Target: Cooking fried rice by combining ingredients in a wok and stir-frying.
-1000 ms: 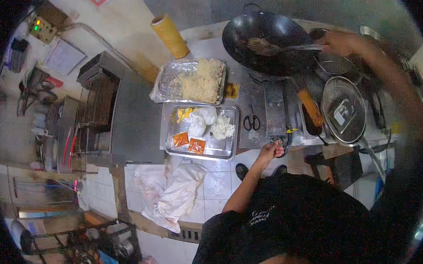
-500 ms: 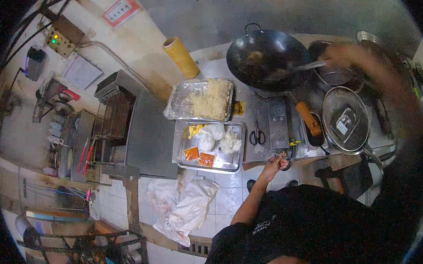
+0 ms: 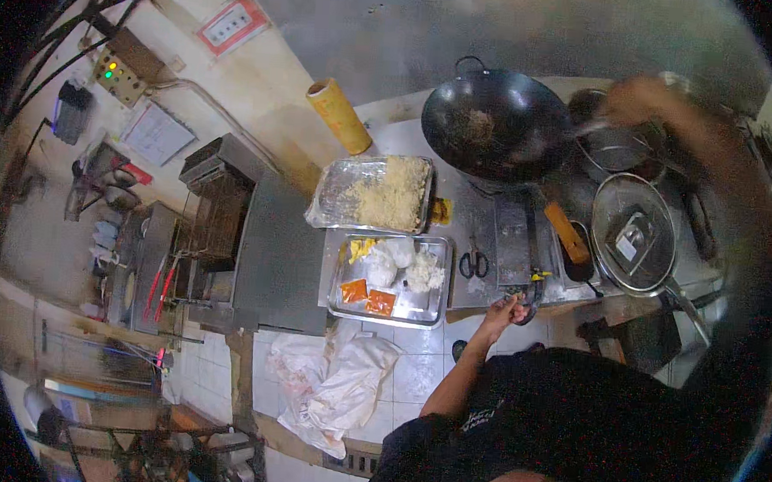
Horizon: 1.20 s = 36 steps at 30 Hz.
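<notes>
A dark round wok [image 3: 462, 148] sits on the stove with a small brownish patch of food in its bottom. Over its right side my right hand [image 3: 635, 104], smeared by motion, grips a long-handled metal wok utensil [image 3: 590, 127]; the blurred head reaches into the wok, so its exact shape cannot be told. Down at the stove's front edge is my left hand [image 3: 504, 313], its fingers curled together beside a small yellow-handled part [image 3: 539, 275]. Whatever those fingers pinch is too small to make out.
Left of the stove stand a tray of pale crumbly food [image 3: 393, 197] and a metal tray [image 3: 430, 317] with bags and orange packets. Scissors [image 3: 473, 264] lie near them. A wire strainer [image 3: 611, 250], a wooden-handled tool [image 3: 565, 230] and a yellow roll [image 3: 339, 116] are around.
The whole view has shifted slightly down and right. My right hand and the utensil have moved a little up and away from the wok's middle. My left hand keeps its place at the stove edge.
</notes>
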### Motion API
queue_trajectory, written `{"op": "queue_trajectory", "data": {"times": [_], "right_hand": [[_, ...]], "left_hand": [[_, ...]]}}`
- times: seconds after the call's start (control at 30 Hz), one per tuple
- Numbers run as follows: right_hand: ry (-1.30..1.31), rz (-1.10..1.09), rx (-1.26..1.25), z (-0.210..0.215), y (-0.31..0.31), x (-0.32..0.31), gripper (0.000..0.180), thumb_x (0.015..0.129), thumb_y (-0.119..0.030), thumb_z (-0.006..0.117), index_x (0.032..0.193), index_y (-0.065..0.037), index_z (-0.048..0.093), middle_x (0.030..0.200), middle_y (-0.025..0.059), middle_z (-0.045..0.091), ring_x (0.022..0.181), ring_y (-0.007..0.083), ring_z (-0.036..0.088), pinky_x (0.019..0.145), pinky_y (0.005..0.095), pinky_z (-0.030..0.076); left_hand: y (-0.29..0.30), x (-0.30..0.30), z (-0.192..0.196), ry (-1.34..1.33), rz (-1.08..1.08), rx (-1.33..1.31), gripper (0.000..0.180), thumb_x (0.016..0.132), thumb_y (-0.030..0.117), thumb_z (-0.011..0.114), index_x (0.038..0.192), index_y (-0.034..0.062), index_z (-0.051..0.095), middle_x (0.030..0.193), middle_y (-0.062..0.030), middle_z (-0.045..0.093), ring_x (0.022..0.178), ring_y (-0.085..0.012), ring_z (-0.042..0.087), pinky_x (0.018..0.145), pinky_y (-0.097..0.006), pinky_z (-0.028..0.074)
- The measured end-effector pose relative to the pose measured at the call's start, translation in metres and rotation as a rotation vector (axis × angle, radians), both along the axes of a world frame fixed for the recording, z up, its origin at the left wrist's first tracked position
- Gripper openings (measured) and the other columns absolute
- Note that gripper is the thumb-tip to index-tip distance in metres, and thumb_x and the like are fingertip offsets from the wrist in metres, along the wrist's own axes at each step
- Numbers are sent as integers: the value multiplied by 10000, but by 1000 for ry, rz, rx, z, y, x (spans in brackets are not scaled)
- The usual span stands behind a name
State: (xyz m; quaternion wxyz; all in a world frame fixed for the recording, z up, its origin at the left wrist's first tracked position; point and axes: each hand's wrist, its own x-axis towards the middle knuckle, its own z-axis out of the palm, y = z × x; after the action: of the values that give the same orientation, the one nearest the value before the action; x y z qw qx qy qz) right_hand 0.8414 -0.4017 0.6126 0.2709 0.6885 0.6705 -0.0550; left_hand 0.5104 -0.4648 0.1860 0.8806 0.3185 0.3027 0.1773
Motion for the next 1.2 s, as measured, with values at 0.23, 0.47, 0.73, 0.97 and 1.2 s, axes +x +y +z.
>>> {"op": "queue_trajectory", "data": {"times": [0.23, 0.47, 0.73, 0.97, 1.2], "right_hand": [[176, 9, 9, -16, -2, 13, 237, 828, -251, 456, 974, -115, 584, 938, 117, 608, 827, 284, 582, 697, 404, 455], [205, -56, 227, -54, 21, -55, 321, 826, -294, 457, 1067, -103, 547, 969, 139, 593, 870, 332, 566, 764, 437, 439], [-77, -121, 21, 70, -26, -53, 327, 796, -284, 516, 1103, -175, 546, 928, 141, 600, 861, 302, 577, 750, 411, 457], [-228, -149, 141, -9, -4, -19, 275, 775, -310, 528, 959, -124, 610, 875, 119, 615, 753, 295, 593, 634, 421, 468], [-246, -197, 65, 21, 21, -20, 332, 698, -295, 619, 908, -37, 612, 857, 159, 617, 797, 305, 600, 669, 430, 476]], "left_hand": [[5, -8, -12, 122, -27, 152, 345, 867, 309, 482, 979, -13, 538, 716, -94, 591, 605, -170, 584, 571, -256, 488], [0, 0, 8, 140, 41, 413, 320, 881, 272, 462, 772, -15, 553, 589, -51, 566, 514, -104, 531, 475, -241, 423], [10, -18, -11, 345, -142, 1116, 284, 829, 292, 489, 829, 15, 556, 641, -149, 586, 567, -233, 593, 510, -346, 455], [30, -8, 88, 584, -212, 1333, 304, 828, 319, 466, 831, 31, 563, 713, -172, 578, 632, -277, 578, 541, -367, 453], [30, 20, 120, 162, -290, 442, 424, 854, 455, 403, 988, 74, 534, 781, -49, 569, 660, -120, 527, 573, -268, 443]]}}
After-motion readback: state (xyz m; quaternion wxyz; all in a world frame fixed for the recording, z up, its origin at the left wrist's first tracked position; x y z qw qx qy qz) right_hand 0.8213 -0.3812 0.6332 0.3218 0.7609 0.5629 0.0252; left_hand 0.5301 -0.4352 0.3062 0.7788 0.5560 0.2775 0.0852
